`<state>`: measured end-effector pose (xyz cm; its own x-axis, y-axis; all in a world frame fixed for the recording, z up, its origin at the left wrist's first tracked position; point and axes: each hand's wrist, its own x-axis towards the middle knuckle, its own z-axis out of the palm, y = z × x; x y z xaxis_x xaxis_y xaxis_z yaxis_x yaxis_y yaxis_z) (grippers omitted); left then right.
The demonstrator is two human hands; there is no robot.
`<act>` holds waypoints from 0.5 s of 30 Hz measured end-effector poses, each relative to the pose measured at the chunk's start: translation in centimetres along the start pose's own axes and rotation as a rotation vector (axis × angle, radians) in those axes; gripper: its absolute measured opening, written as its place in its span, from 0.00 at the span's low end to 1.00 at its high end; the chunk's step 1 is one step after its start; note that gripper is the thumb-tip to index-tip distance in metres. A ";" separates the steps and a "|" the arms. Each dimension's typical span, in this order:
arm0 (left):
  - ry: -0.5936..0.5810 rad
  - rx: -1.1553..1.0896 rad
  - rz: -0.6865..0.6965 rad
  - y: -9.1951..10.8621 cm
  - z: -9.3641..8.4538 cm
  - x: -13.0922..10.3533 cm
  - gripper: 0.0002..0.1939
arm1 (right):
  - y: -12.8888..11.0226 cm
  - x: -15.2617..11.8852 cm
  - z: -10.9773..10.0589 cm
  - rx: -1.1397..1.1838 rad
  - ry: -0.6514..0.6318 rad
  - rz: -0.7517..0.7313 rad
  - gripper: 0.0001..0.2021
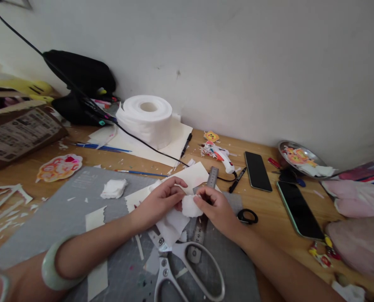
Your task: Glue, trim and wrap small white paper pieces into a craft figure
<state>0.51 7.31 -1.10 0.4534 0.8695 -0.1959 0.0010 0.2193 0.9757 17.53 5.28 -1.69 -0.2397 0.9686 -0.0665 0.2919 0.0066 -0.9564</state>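
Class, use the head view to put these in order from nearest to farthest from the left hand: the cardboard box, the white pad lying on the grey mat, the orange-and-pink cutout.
1. White pad: left of the left hand, on the grey mat.
2. Orange-and-pink cutout: farther left, beyond the pad.
3. Cardboard box: at the far left.

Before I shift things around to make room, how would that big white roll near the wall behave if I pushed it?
The white roll stands on its flat end, so it would probably slide rather than roll. Its wide, squat shape suggests it won't tip easily. The loose outer layer looks soft and might drag or unwind.
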 end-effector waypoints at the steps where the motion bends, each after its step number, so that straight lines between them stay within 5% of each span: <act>1: 0.011 0.000 0.002 0.0 0.0 0.0 0.09 | 0.0 0.0 0.0 0.000 0.000 0.001 0.08; 15: -0.111 0.092 -0.074 -0.3 -0.2 0.1 0.09 | -0.1 0.0 0.0 0.006 0.021 -0.017 0.08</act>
<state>0.39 7.42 -1.39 0.5452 0.7969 -0.2602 0.1170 0.2350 0.9649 17.54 5.32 -1.63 -0.2251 0.9733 -0.0447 0.2826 0.0213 -0.9590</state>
